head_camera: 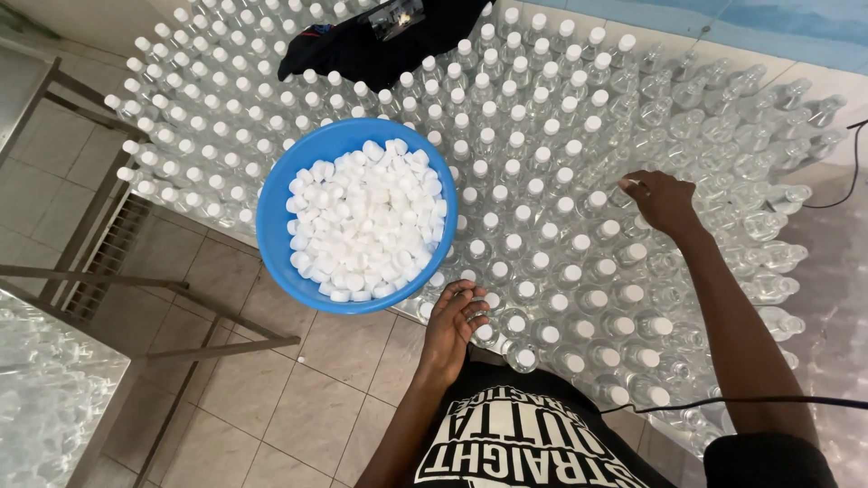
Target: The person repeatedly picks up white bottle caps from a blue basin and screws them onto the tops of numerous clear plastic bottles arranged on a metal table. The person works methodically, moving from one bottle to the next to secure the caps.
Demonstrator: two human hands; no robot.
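Bottles (542,226) half capped; right hand (665,201) pinching cap (633,183) onto one, left hand (455,316) loosely curled, empty, by bowl (271,212); press down next

caps (366,221) in bowl (276,194) | bowl on bottles (542,163) | rack (99,262) left

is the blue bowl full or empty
Nearly full: the blue bowl holds a heap of white caps reaching close to its rim, hiding the bottom.
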